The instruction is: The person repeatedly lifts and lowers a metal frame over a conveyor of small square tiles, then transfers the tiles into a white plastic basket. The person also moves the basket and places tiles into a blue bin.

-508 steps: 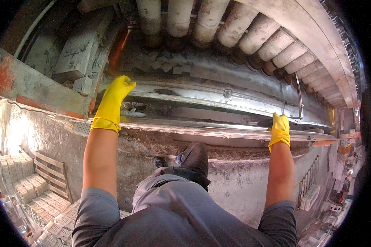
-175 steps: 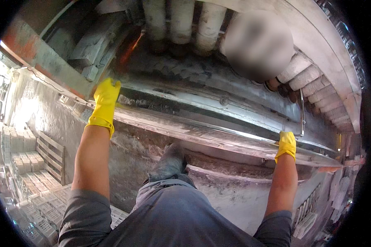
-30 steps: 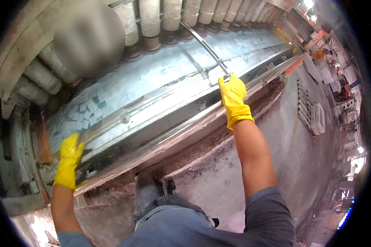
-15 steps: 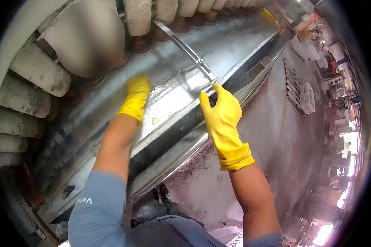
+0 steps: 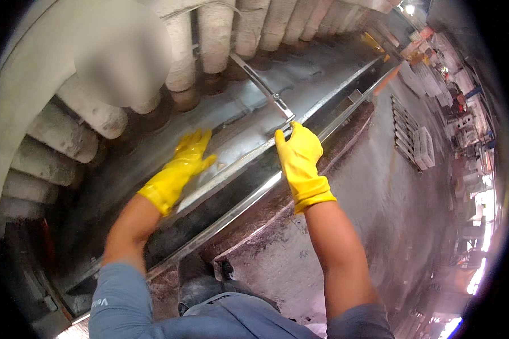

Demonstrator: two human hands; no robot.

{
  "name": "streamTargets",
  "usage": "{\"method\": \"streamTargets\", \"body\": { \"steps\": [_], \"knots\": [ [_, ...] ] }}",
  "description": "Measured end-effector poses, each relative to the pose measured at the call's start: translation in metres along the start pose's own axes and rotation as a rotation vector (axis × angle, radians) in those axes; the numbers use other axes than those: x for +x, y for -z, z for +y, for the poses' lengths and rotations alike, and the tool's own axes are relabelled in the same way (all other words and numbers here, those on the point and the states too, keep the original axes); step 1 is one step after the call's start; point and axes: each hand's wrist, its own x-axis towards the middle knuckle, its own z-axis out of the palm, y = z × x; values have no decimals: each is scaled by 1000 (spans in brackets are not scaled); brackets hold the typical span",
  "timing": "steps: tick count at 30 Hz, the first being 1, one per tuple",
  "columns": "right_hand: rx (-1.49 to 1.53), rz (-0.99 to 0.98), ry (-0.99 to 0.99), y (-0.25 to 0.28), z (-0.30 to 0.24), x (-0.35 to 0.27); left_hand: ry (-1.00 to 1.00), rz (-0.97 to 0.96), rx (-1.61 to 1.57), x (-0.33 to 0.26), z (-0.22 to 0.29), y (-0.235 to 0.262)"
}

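My left hand (image 5: 188, 161), in a yellow rubber glove, is over the grey metal surface (image 5: 249, 130). Its fingers are spread, with nothing held in them; whether the palm touches the metal cannot be told. A long slotted metal bar (image 5: 260, 85) slants across that surface from the thick rounded columns to the near rim. At the bar's near end, my right hand (image 5: 301, 152), gloved alike, has its thumb and forefinger closed about the tip. Its other fingers are mostly hidden.
Thick pale rounded columns (image 5: 215, 39) line the far side. A metal rail (image 5: 237, 209) runs along the near side, with a dark gap before the surface's rim. Concrete floor (image 5: 367, 198) lies to the right, where a slatted rack (image 5: 402, 130) and a white crate (image 5: 424, 148) stand.
My left hand has come slightly down and nearer, its fingers now spread. The right hand keeps its place at the bar's end. The whole view has shifted a little.
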Motion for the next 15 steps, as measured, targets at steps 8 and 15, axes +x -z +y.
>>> {"method": "streamTargets", "body": {
  "steps": [8, 15],
  "knots": [
    [-31, -73, -50, 4, 0, -3, 245, 119, -165, -300, -43, 140],
    [-67, -74, -61, -6, 10, 5, 1025, 386, -187, -612, -92, 135]
  ]
}}
